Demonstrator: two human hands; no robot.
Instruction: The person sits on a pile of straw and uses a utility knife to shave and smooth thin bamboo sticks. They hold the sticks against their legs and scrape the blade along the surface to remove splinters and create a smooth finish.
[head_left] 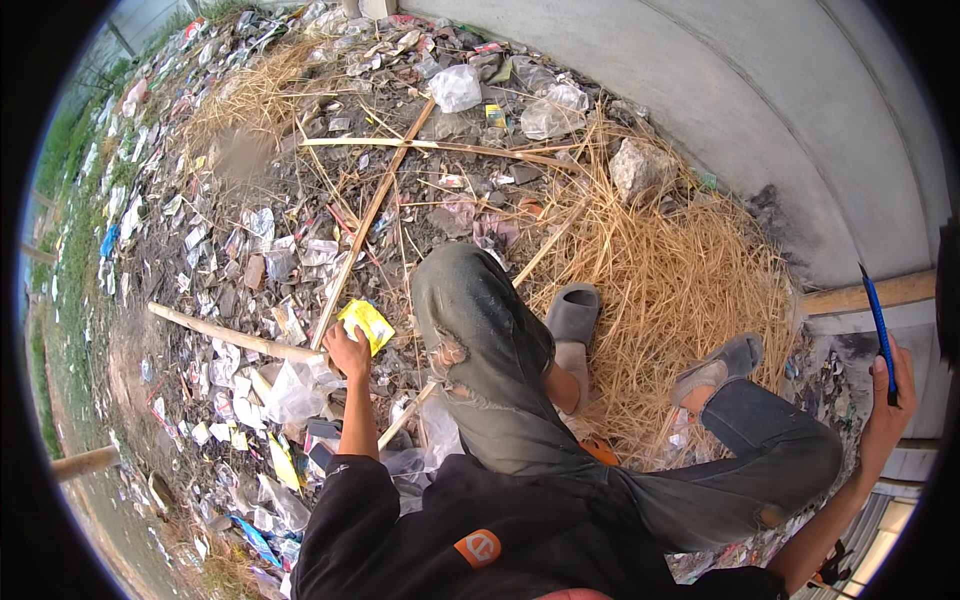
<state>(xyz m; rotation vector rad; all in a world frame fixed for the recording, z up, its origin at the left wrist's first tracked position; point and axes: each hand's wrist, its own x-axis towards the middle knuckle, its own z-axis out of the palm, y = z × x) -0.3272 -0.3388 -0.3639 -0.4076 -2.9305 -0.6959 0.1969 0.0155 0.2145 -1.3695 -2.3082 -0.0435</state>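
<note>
My left hand (348,352) reaches down to the littered ground, its fingers closed at the edge of a yellow packet (368,325). Beside its wrist ends a pale, slightly curved wooden stick (230,338). A long thin wooden strip (360,235) runs from near those fingers toward the far side. Raised at the far right, my right hand (893,378) is closed around a slim blue utility knife (880,325). The knife's dark, narrow tip points up and away, in front of the grey wall. Part of its lower end is hidden by the fingers.
Dry straw (670,300) lies around my sandalled feet, with a large stone (642,170) behind it. A grey wall (780,120) curves along the right. Another wooden strip (450,148) crosses the first. Plastic bags (295,395) and scraps cover the ground.
</note>
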